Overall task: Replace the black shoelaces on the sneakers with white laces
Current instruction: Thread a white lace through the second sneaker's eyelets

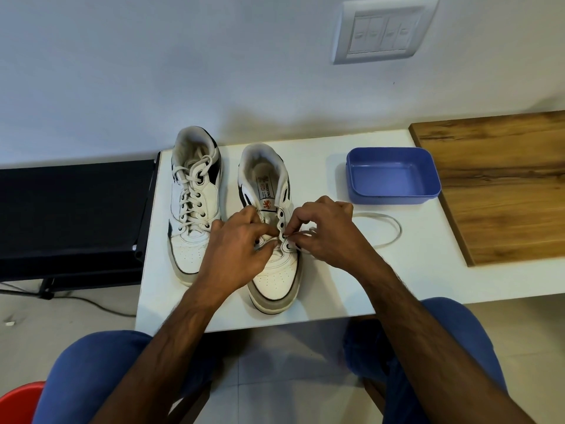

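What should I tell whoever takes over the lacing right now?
Left hand: pinching the white lace at the lower left eyelets of the near sneaker.
Right hand: pinching the white lace end at a lower right eyelet; the slack loops on the table to the right.
Far-left sneaker: fully laced in white.
Blue tray: empty, behind the right hand.
No black laces in view.
Done: one sneaker relaced; the second started at the bottom eyelets.
Left: thread the upper eyelets of the near sneaker and even out the ends.
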`<state>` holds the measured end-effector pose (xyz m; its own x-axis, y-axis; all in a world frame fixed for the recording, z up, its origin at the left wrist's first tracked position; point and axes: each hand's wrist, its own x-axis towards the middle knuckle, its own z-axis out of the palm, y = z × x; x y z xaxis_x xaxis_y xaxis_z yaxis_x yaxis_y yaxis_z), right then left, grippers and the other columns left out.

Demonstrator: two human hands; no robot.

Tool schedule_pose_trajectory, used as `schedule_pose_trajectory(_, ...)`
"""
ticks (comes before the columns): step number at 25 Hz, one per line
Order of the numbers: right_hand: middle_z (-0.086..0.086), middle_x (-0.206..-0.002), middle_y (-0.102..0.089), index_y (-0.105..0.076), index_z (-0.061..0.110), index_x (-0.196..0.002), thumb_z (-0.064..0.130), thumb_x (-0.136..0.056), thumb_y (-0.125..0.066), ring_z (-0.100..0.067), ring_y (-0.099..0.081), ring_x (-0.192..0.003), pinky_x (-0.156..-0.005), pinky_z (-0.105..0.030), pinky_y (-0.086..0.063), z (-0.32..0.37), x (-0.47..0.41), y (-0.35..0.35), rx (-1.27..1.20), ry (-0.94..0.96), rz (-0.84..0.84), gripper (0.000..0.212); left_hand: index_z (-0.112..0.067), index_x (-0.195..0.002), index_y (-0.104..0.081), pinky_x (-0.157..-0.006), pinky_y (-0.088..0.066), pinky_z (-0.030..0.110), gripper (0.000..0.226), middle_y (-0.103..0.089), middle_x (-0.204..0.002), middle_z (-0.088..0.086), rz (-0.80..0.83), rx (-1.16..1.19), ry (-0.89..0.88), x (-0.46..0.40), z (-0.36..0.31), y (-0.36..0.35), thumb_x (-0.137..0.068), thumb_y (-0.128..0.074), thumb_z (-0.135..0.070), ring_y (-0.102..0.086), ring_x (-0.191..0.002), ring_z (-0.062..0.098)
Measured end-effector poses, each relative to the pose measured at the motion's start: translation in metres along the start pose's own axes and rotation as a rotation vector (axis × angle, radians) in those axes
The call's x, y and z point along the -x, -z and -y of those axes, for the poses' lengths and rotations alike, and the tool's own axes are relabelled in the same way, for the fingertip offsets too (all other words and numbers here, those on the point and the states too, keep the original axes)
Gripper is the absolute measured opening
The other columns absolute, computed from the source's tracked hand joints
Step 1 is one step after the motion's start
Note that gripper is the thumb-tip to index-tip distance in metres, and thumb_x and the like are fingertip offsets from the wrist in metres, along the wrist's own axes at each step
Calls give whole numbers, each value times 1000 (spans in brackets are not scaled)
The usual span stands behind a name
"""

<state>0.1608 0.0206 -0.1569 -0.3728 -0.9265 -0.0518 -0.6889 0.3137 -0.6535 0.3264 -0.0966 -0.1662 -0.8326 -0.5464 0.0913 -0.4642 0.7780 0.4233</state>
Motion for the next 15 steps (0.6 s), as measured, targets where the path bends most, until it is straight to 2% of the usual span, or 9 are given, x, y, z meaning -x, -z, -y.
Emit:
schedule_pose_trajectory(3,26,-91,-65,-69,40,-81,22,-84,-77,0,-44,-102,-84,-30,-15,0,-1,0,-1,-7,7,20,-30,-100,-76,-81,-39,42,16,-43,-86,-13,-34,54,35,-1,-1,-2,-85,-78,-34,-49,-82,10)
schedule_pose_trajectory(6,22,-94,-70,-73,36,-84,28,-84,-75,-2,-51,-102,-87,-34,-21,-2,0,-1,-74,-17,30,8,-29,-88,-76,-78,-43,44,10,-42,-84,-15,-119,120,85,1,-6,-11,-79,-79,-32,-50,-80,10)
schedule_pose_trajectory(8,21,-89,-71,-73,35,-85,36,-83,-76,-1,-57,-99,-92,-36,-26,-2,0,-1,-120,-45,22,4,-28,-81,-74,-74,-43,43,8,-42,-81,-14,-180,171,112,2,-8,-16,-75,-76,-34,-48,-78,10)
schedule_pose_trajectory(11,19,-82,-70,-72,34,-86,41,-84,-77,2,-60,-92,-90,-35,-25,-1,0,-3,-74,-67,-5,10,-26,-76,-72,-71,-41,42,7,-45,-80,-11,-239,181,126,5,-8,-23,-73,-76,-30,-51,-78,14)
schedule_pose_trajectory(13,18,-82,-70,-72,35,-86,36,-84,-78,1,-60,-90,-88,-34,-24,1,-1,-2,-40,-56,3,6,-25,-77,-72,-73,-39,41,7,-46,-80,-10,-247,171,130,8,-9,-26,-73,-77,-30,-54,-81,17)
schedule_pose_trajectory(15,17,-89,-68,-72,36,-87,26,-84,-75,-2,-55,-94,-86,-34,-22,3,-2,-2,4,-32,24,11,-26,-79,-73,-73,-41,43,8,-45,-82,-11,-231,166,123,6,-7,-27,-74,-76,-30,-53,-82,16)
